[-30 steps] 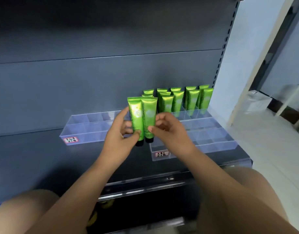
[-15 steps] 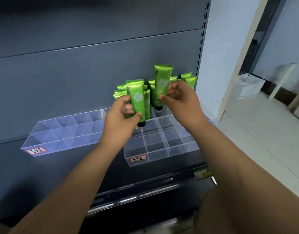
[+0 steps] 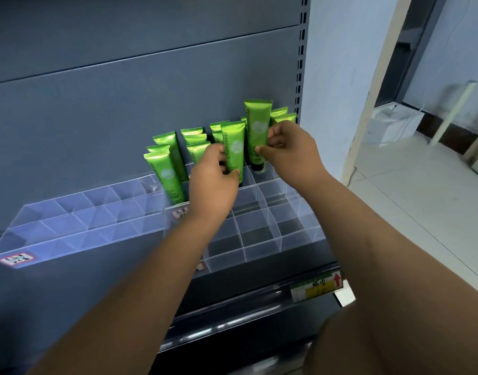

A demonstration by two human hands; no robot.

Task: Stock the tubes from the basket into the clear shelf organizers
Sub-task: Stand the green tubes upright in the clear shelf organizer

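My left hand (image 3: pixel 212 182) grips a green tube (image 3: pixel 233 152) upright, cap down, over the right clear organizer (image 3: pixel 262 239). My right hand (image 3: pixel 289 152) pinches a second green tube (image 3: pixel 256 131) held higher, its black cap just above a back-row compartment. Several more green tubes (image 3: pixel 166 171) stand in the back rows of that organizer. A second clear organizer (image 3: pixel 70 223) lies to the left, its compartments bare. The basket is out of view.
The organizers sit on a dark grey shelf against a grey back panel (image 3: pixel 124 104). A perforated upright (image 3: pixel 302 63) bounds the shelf on the right. A yellow price tag (image 3: pixel 316 289) is on the shelf's front rail. White tiled floor (image 3: pixel 421 198) lies to the right.
Both hands have moved forward toward the back rows. The two tubes, first held side by side, are now apart, the right one raised higher over the rear compartments. The view has shifted closer.
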